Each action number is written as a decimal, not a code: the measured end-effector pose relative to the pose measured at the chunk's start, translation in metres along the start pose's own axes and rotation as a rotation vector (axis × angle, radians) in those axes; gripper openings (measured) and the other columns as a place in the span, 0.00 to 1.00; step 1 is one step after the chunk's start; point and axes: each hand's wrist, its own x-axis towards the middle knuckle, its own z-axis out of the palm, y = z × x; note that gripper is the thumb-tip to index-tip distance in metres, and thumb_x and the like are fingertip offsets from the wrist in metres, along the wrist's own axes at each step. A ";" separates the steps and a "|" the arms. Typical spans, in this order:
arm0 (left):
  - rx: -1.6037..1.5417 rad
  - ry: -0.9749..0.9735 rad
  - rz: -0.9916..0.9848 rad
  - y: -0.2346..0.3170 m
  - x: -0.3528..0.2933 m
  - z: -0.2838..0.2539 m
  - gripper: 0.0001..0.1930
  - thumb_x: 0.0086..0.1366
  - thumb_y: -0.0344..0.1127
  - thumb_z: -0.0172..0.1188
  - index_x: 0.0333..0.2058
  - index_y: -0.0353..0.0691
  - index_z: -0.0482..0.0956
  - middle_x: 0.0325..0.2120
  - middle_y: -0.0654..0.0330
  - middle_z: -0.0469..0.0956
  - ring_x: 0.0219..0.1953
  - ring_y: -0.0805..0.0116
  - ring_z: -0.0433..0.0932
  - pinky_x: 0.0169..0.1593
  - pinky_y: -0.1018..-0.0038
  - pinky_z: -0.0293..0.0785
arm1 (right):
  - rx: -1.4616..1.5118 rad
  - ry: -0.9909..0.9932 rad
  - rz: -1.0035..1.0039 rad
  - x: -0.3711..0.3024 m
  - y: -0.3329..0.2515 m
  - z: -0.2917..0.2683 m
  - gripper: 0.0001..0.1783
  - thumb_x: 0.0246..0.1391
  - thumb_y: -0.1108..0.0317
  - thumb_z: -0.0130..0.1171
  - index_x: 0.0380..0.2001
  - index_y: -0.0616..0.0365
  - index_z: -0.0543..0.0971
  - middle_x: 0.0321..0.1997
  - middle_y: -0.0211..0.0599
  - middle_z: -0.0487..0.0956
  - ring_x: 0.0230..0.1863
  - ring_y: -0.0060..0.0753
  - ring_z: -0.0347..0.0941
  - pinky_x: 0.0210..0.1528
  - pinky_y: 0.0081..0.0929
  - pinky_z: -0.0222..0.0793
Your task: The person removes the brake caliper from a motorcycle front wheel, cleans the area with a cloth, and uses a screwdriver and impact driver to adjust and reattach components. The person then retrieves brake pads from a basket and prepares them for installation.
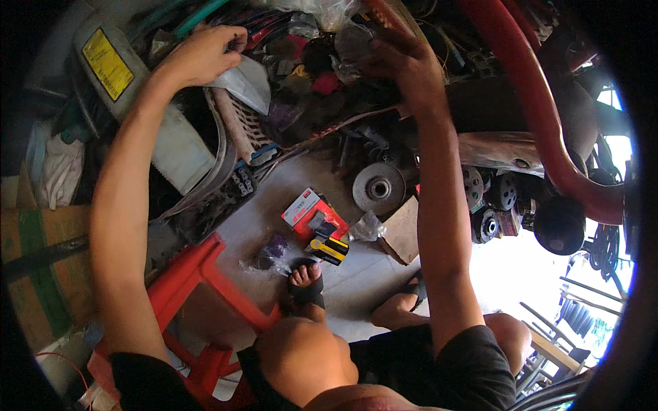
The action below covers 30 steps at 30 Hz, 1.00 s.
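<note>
At the upper left, my left hand (pixel 214 56) has its fingers curled, and a translucent plastic bag (pixel 248 85) hangs from under its thumb and palm. My right hand (pixel 404 65) is at the upper right, partly in shadow, with its fingertips bent against a crumpled clear plastic bag (pixel 353 42). Between the hands lies a jumbled pile of small parts and bags, with a pink-red piece (pixel 325 83) among them. A perforated tray (pixel 250 123) sits below my left hand.
On the floor are a red-and-white package (pixel 308 211), a yellow-and-black box (pixel 329 249), a metal disc (pixel 379 188) and a brown cardboard piece (pixel 401 233). A red plastic stool (pixel 226 288) stands at left. A thick red tube (pixel 531 82) curves down at right.
</note>
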 end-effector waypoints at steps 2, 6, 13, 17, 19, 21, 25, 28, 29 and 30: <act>-0.115 -0.068 0.038 -0.012 0.003 -0.005 0.17 0.65 0.32 0.60 0.53 0.40 0.79 0.41 0.55 0.81 0.45 0.56 0.78 0.54 0.64 0.74 | 0.050 -0.005 -0.021 0.001 0.004 0.000 0.30 0.65 0.65 0.67 0.65 0.69 0.74 0.53 0.48 0.83 0.46 0.39 0.86 0.52 0.33 0.85; -0.422 0.045 -0.107 -0.013 -0.002 -0.009 0.15 0.69 0.32 0.58 0.53 0.41 0.81 0.42 0.61 0.82 0.44 0.70 0.78 0.52 0.72 0.74 | -0.118 -0.020 -0.032 -0.009 -0.010 0.010 0.30 0.66 0.64 0.67 0.65 0.69 0.74 0.55 0.50 0.83 0.46 0.38 0.86 0.53 0.31 0.83; -1.115 0.041 0.109 -0.022 0.003 -0.026 0.12 0.70 0.32 0.61 0.50 0.41 0.84 0.45 0.63 0.84 0.49 0.71 0.81 0.59 0.70 0.75 | -0.143 0.010 -0.055 -0.006 -0.005 0.007 0.27 0.66 0.63 0.66 0.63 0.65 0.77 0.56 0.45 0.84 0.51 0.35 0.84 0.56 0.32 0.81; -1.098 0.129 0.137 -0.051 0.005 -0.017 0.08 0.71 0.33 0.61 0.46 0.41 0.84 0.44 0.63 0.84 0.49 0.69 0.81 0.62 0.69 0.73 | -0.341 0.103 -0.025 -0.014 -0.019 0.019 0.23 0.68 0.63 0.61 0.61 0.62 0.80 0.55 0.45 0.85 0.54 0.37 0.83 0.60 0.34 0.75; -1.145 0.181 0.180 -0.043 0.007 -0.015 0.07 0.74 0.35 0.61 0.43 0.41 0.85 0.41 0.63 0.84 0.50 0.69 0.80 0.63 0.70 0.71 | -0.446 0.121 -0.038 -0.010 -0.015 0.015 0.21 0.69 0.63 0.60 0.61 0.61 0.81 0.55 0.47 0.86 0.55 0.41 0.83 0.62 0.37 0.73; -1.095 0.211 0.186 -0.048 0.008 -0.011 0.07 0.74 0.36 0.62 0.42 0.41 0.85 0.41 0.63 0.84 0.50 0.69 0.80 0.62 0.70 0.71 | -0.430 0.087 -0.056 -0.002 -0.002 0.011 0.21 0.69 0.61 0.59 0.60 0.61 0.82 0.55 0.48 0.86 0.56 0.44 0.82 0.63 0.38 0.71; -0.960 0.237 0.257 -0.048 0.010 -0.014 0.09 0.75 0.39 0.61 0.41 0.39 0.83 0.41 0.64 0.83 0.48 0.72 0.79 0.59 0.72 0.71 | -0.511 0.122 -0.103 0.005 0.013 0.006 0.20 0.69 0.60 0.59 0.57 0.60 0.83 0.54 0.50 0.86 0.58 0.47 0.82 0.63 0.39 0.71; -0.954 0.243 0.273 -0.038 0.012 -0.016 0.10 0.77 0.39 0.60 0.40 0.39 0.82 0.38 0.65 0.82 0.45 0.74 0.78 0.57 0.73 0.72 | -0.516 0.145 -0.119 0.008 0.022 0.003 0.20 0.69 0.60 0.59 0.56 0.60 0.84 0.53 0.53 0.86 0.58 0.51 0.81 0.62 0.41 0.72; -0.951 0.248 0.272 -0.037 0.011 -0.016 0.10 0.77 0.39 0.59 0.40 0.39 0.82 0.37 0.65 0.81 0.44 0.74 0.77 0.56 0.74 0.72 | -0.537 0.140 -0.134 0.008 0.021 0.005 0.20 0.69 0.60 0.59 0.55 0.60 0.84 0.53 0.54 0.85 0.58 0.53 0.81 0.62 0.42 0.72; -0.954 0.270 0.257 -0.039 0.010 -0.015 0.09 0.77 0.37 0.59 0.40 0.38 0.82 0.37 0.65 0.81 0.43 0.75 0.77 0.54 0.74 0.72 | -0.558 0.136 -0.149 0.008 0.020 0.007 0.20 0.68 0.60 0.59 0.55 0.60 0.83 0.53 0.55 0.85 0.58 0.54 0.81 0.62 0.43 0.72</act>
